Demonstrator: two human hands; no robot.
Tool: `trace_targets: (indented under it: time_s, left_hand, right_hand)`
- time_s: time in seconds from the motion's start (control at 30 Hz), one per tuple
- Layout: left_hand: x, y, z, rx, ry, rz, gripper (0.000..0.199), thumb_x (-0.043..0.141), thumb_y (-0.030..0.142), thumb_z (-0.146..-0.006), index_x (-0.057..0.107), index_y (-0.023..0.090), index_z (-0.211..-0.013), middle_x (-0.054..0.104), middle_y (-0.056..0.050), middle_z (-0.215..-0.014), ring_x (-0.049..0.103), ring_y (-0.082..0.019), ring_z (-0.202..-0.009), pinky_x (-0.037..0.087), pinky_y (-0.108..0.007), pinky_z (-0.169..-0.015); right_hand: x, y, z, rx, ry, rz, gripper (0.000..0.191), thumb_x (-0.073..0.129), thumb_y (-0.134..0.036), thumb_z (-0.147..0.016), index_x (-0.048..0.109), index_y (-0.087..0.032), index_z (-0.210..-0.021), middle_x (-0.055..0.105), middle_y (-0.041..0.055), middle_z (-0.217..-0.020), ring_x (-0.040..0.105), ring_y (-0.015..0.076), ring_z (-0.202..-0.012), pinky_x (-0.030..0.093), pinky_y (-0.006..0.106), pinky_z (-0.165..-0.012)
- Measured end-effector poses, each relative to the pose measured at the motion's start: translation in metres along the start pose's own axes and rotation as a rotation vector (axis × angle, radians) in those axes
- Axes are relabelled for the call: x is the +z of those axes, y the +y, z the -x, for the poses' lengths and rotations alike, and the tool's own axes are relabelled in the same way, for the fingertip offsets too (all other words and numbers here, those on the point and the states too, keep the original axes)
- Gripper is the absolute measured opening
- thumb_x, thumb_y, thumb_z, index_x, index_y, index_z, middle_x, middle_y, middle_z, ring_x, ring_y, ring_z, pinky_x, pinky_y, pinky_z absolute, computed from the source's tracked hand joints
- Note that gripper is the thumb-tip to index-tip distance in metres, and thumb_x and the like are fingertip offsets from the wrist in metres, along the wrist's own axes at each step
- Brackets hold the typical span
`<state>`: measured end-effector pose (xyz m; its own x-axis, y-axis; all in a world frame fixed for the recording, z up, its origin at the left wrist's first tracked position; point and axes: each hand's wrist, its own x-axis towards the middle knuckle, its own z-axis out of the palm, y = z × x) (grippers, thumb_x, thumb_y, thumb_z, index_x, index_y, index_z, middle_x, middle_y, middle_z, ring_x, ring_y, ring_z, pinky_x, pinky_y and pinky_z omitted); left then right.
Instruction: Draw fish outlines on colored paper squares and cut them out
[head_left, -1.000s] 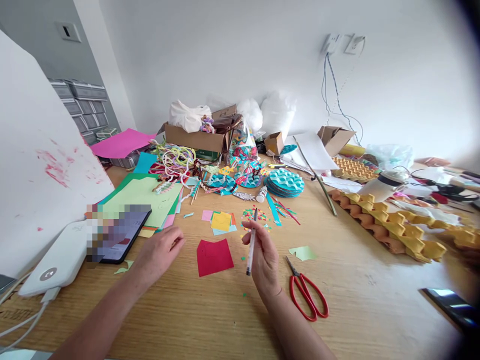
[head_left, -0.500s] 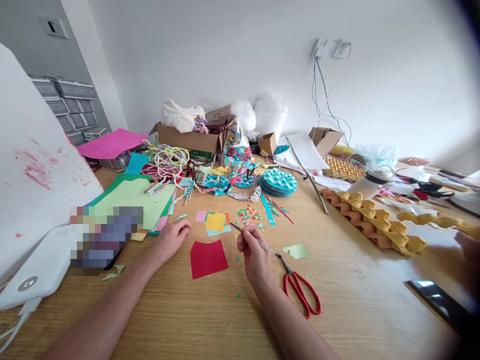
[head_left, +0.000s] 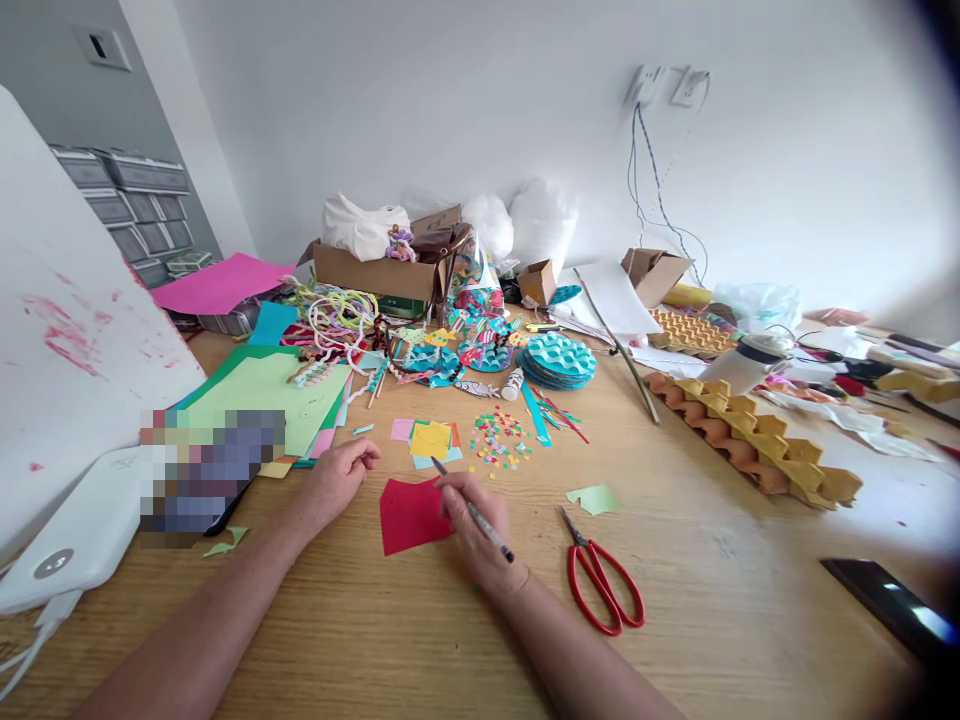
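Note:
My right hand (head_left: 480, 525) grips a pen (head_left: 484, 525) and hovers over the right edge of a red piece of paper (head_left: 412, 518). The pen slants up to the left. My left hand (head_left: 339, 482) rests on the table left of the red paper, fingers curled in and nothing seen in them. Just behind the red paper lie small coloured paper squares, with a yellow one (head_left: 431, 439) on top. Red-handled scissors (head_left: 600, 585) lie to the right of my right hand, near a light green paper scrap (head_left: 594, 499).
Small confetti dots (head_left: 499, 438) are scattered mid-table. Behind them stand a stack of blue wavy discs (head_left: 557, 358) and a small white bottle (head_left: 512, 385). Coloured sheets (head_left: 247, 395) and a white power bank (head_left: 71, 535) lie left; yellow egg-carton strips (head_left: 750, 440) and a black phone (head_left: 892, 605) lie right.
My right hand has moved left and down with the pen, from beside the confetti to the red paper, and has turned the pen in its fingers. My left hand has barely moved.

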<state>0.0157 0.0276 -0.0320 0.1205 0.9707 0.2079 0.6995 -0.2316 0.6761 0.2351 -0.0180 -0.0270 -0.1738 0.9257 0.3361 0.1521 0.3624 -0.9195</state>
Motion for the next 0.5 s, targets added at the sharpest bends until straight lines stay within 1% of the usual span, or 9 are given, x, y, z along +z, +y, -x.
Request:
trace_targets:
  time_s: [0.03,0.1,0.17,0.23,0.3,0.33,0.4,0.43,0.5]
  left_hand:
    - [0.000,0.000,0.000,0.002,-0.003,-0.005,0.026,0.036,0.008,-0.066,0.058,0.020,-0.075,0.062,0.001,-0.066,0.058,-0.013,-0.052,0.048,-0.024,-0.054]
    - [-0.001,0.001,0.000,0.006,-0.006,-0.019,0.026,0.036,0.008,-0.066,0.058,0.020,-0.075,0.062,0.001,-0.066,0.058,-0.013,-0.052,0.048,-0.024,-0.054]
    - [-0.001,0.001,0.000,0.011,-0.006,-0.036,0.026,0.037,0.008,-0.067,0.058,0.019,-0.076,0.062,0.001,-0.067,0.059,-0.013,-0.053,0.048,-0.024,-0.054]
    - [-0.002,0.001,0.000,0.020,-0.005,-0.055,0.026,0.037,0.008,-0.068,0.058,0.019,-0.077,0.063,0.000,-0.067,0.059,-0.014,-0.054,0.048,-0.024,-0.056]
    - [-0.001,0.000,0.000,0.036,-0.004,-0.073,0.025,0.037,0.008,-0.070,0.058,0.019,-0.077,0.064,0.000,-0.069,0.061,-0.015,-0.058,0.049,-0.025,-0.058]
    - [-0.001,-0.001,0.000,0.048,-0.003,-0.083,0.025,0.037,0.009,-0.072,0.058,0.019,-0.077,0.064,-0.001,-0.070,0.062,-0.015,-0.060,0.049,-0.025,-0.059]
    - [0.001,-0.001,0.001,0.081,0.000,-0.102,0.024,0.037,0.010,-0.074,0.059,0.019,-0.077,0.066,-0.003,-0.074,0.063,-0.017,-0.068,0.050,-0.028,-0.065]
    - [0.002,-0.001,0.001,0.102,0.002,-0.112,0.024,0.037,0.011,-0.076,0.059,0.019,-0.078,0.066,-0.004,-0.076,0.064,-0.018,-0.072,0.050,-0.029,-0.068]
    - [0.004,0.001,0.002,0.151,-0.002,-0.130,0.023,0.038,0.012,-0.079,0.060,0.018,-0.079,0.067,-0.006,-0.082,0.064,-0.020,-0.080,0.050,-0.031,-0.074]
  right_hand:
    - [0.002,-0.001,0.002,-0.075,-0.056,0.095,0.018,0.047,-0.030,-0.089,0.062,-0.021,-0.085,0.059,-0.0005,-0.063,0.054,0.0123,-0.058,0.043,0.023,-0.056]
    - [0.005,-0.004,0.005,-0.193,-0.112,0.223,0.016,0.046,-0.023,-0.088,0.062,-0.022,-0.088,0.064,0.0011,-0.068,0.058,0.0136,-0.061,0.045,0.023,-0.059]
    - [0.009,-0.004,0.007,-0.258,-0.126,0.270,0.018,0.046,-0.018,-0.086,0.062,-0.022,-0.093,0.067,0.0032,-0.074,0.061,0.0150,-0.065,0.048,0.024,-0.060]
    - [0.010,-0.004,0.007,-0.294,-0.136,0.260,0.027,0.044,-0.013,-0.086,0.061,-0.021,-0.104,0.069,0.0058,-0.085,0.064,0.0166,-0.075,0.050,0.025,-0.067]
    - [0.009,-0.004,0.006,-0.303,-0.137,0.206,0.036,0.039,-0.009,-0.086,0.059,-0.022,-0.113,0.069,0.0074,-0.097,0.064,0.0173,-0.088,0.051,0.028,-0.075]
    - [0.007,-0.006,0.005,-0.285,-0.134,0.173,0.038,0.038,-0.008,-0.087,0.059,-0.022,-0.115,0.069,0.0074,-0.100,0.064,0.0172,-0.091,0.051,0.028,-0.078]
    - [0.000,-0.012,0.004,-0.219,-0.132,0.115,0.037,0.036,-0.009,-0.088,0.062,-0.022,-0.112,0.069,0.0064,-0.100,0.065,0.0162,-0.089,0.051,0.026,-0.076]
    - [-0.004,-0.016,0.003,-0.192,-0.155,0.101,0.036,0.037,-0.011,-0.088,0.063,-0.022,-0.109,0.070,0.0057,-0.099,0.065,0.0160,-0.087,0.051,0.025,-0.074]
    - [-0.010,-0.024,0.001,-0.185,-0.195,0.114,0.034,0.038,-0.012,-0.087,0.066,-0.021,-0.104,0.071,0.0046,-0.094,0.065,0.0160,-0.084,0.051,0.026,-0.073]
